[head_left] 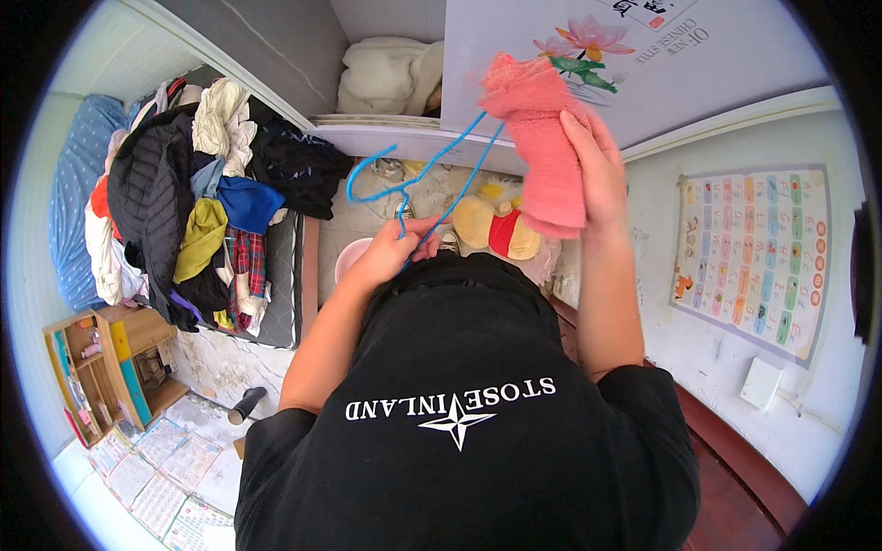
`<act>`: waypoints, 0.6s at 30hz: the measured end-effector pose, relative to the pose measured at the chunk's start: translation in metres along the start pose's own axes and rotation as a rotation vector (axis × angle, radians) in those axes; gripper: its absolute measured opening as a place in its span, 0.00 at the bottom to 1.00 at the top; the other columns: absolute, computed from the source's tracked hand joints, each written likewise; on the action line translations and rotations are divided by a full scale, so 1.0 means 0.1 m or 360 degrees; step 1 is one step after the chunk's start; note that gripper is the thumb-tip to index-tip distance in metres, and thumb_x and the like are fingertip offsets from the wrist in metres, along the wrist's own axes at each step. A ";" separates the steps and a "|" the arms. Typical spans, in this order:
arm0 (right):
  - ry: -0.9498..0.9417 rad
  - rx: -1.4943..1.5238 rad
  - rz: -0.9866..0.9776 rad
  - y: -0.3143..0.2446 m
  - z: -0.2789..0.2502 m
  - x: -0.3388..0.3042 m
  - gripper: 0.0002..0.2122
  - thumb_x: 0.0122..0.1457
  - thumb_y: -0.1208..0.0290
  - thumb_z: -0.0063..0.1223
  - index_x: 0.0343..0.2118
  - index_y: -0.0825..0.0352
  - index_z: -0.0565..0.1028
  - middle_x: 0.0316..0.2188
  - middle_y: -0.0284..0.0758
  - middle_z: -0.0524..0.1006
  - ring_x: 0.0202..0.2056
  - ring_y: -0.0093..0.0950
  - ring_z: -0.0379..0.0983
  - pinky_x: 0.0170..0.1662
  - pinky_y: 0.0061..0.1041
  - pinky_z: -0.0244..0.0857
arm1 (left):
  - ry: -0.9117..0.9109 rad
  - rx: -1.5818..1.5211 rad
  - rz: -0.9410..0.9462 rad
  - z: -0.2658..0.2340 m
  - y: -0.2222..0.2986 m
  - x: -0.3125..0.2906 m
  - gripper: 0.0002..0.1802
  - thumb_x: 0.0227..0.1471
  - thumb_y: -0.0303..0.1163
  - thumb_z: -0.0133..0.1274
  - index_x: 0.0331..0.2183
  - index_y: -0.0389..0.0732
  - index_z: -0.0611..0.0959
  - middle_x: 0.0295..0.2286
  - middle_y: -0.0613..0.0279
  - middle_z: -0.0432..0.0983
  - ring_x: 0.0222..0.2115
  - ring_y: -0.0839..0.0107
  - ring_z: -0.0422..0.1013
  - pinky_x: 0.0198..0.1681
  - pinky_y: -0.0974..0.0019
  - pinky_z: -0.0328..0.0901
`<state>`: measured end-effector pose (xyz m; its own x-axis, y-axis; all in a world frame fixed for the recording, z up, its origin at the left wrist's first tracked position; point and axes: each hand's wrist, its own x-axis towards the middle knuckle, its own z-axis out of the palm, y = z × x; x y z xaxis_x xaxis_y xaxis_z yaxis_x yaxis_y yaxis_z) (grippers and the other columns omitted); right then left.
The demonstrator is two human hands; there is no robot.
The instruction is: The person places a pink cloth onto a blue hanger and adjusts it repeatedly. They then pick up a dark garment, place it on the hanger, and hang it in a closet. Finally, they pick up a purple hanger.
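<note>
The left hand (395, 250) pinches a slim blue hanger (402, 189); the right hand's (602, 167) fingers curl around fuzzy, folded coral-pink cloth (544, 147).

Bright, even light, strong fisheye bending, blackened corners, pink cloth (544, 142) slightly blurred

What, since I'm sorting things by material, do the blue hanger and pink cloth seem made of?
Blue hanger: probably plastic-coated wire, smooth-looking, thin and bent into a hook; core hidden. Pink cloth: matte textile, perhaps terry or fleece, given its fuzzy surface.
</note>
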<state>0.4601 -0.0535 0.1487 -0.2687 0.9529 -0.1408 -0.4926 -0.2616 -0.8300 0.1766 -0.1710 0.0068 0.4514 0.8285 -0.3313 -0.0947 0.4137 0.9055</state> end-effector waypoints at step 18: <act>-0.0542 -0.2415 -0.0877 0.61 0.09 -0.08 0.29 0.52 0.79 0.60 0.61 0.61 0.74 0.57 0.39 0.78 0.45 0.42 0.72 0.53 0.37 0.69 | -0.0166 0.0490 -0.0472 -0.07 0.50 -0.23 0.28 0.56 0.33 0.40 0.54 0.33 0.83 0.24 0.60 0.78 0.22 0.73 0.71 0.28 0.68 0.68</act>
<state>0.4244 -0.0786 0.1039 -0.6056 0.7453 0.2789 0.5691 0.6506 -0.5029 0.1554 -0.1667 0.0581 0.5081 0.6418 -0.5743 0.3139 0.4830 0.8174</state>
